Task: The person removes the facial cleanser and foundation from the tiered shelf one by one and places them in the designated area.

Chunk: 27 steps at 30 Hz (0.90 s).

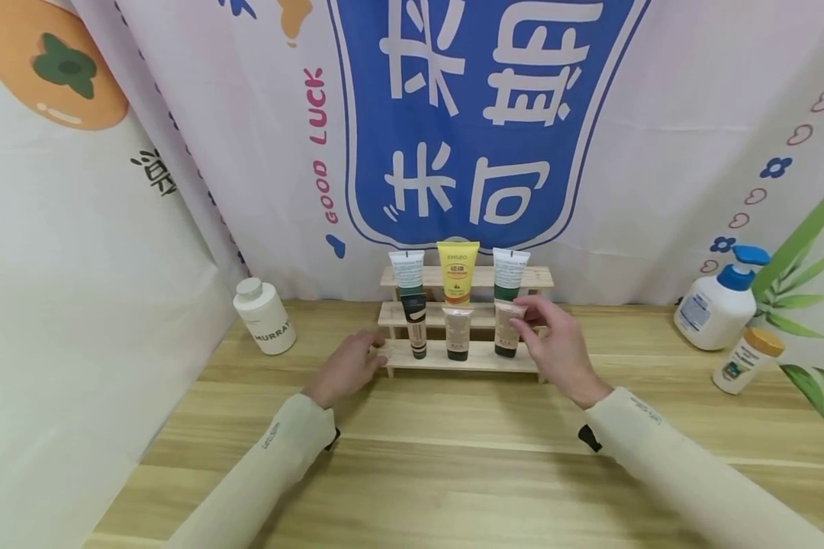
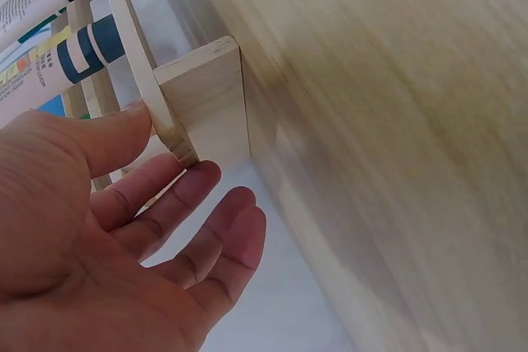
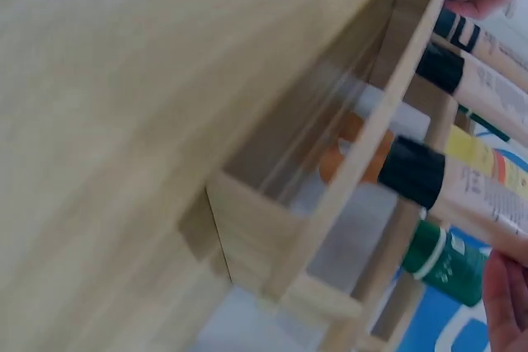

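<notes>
A three-step wooden rack stands against the backdrop. My left hand is at the left end of its lowest step, thumb and fingertips pinching the step's corner. At the right end, my right hand pinches the upper part of a beige tube standing on its dark cap. Another beige tube and a slim black-and-beige tube stand on the lowest step. Behind them are a yellow tube and two white-and-green tubes, one left, one right.
A white bottle stands at the table's left side. Over on the right are a white pump bottle with a blue top and a small bottle with an orange cap. A printed cloth hangs close behind the rack.
</notes>
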{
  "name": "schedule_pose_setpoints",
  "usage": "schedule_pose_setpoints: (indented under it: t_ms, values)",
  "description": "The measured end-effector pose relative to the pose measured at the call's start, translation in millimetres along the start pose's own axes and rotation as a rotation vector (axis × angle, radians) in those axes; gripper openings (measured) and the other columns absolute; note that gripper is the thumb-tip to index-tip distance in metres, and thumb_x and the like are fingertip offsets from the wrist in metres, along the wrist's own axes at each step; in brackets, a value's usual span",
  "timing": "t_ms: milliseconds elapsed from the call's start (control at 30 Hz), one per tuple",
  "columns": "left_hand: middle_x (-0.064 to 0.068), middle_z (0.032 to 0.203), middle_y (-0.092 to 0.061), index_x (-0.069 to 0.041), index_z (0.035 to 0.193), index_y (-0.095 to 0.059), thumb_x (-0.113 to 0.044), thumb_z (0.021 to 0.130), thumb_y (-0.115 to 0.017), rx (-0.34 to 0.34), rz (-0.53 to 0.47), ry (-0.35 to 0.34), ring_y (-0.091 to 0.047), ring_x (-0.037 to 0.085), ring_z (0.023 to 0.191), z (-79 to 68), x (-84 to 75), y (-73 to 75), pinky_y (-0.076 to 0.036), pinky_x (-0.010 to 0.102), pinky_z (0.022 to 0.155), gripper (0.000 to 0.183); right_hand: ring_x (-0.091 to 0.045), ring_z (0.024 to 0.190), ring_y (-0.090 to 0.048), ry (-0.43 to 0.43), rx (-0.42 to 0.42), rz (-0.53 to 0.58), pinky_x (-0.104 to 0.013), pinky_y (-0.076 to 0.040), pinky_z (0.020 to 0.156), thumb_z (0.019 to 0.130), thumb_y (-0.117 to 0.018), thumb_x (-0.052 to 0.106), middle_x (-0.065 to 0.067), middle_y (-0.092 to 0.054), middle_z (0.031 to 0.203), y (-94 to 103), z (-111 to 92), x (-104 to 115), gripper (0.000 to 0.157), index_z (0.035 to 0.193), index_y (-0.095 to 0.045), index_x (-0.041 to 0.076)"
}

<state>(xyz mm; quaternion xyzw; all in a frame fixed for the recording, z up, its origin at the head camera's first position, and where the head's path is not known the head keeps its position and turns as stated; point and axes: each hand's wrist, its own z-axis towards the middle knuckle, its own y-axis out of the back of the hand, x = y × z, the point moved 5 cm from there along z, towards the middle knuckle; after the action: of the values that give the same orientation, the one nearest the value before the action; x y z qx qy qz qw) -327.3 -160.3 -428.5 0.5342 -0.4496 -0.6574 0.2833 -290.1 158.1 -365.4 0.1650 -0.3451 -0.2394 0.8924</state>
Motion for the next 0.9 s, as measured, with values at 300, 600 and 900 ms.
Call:
schedule_pose_setpoints:
  t_ms: [300,600,900]
  values:
    - [0.013,0.121,-0.056,-0.002,0.122,-0.057,-0.019,0.093,-0.063,-0.007,-0.011,-0.008,-0.052,0.027,0.111,-1.6,-2.4,1.4,-0.045,0.041,0.092,0.034,-0.013,0.073,-0.06,-0.004,-0.087,-0.027,-0.012,-0.047,0.066,0.084,-0.07,0.0,-0.005,-0.063,0.087,49.2,14,-13,0.027,0.109,-0.062,0.0]
    - [0.014,0.121,-0.057,-0.002,0.122,-0.057,-0.019,0.093,-0.062,-0.011,-0.004,-0.022,-0.051,0.028,0.113,-2.8,-1.0,2.3,-0.043,0.043,0.094,0.034,-0.02,0.078,-0.057,-0.261,0.041,-0.163,-0.014,-0.044,0.063,0.09,-0.064,0.004,-0.011,-0.061,0.092,71.3,20,-63,0.024,0.113,-0.057,0.003]
    - [0.014,0.12,-0.057,-0.001,0.121,-0.058,-0.017,0.092,-0.063,-0.012,-0.009,-0.027,-0.052,0.029,0.112,-0.3,-1.3,1.3,-0.044,0.043,0.093,0.034,-0.027,0.081,-0.057,-0.397,0.222,-0.15,-0.029,-0.049,0.062,0.09,-0.062,0.002,-0.016,-0.059,0.093,57.2,17,-103,0.026,0.115,-0.055,-0.001]
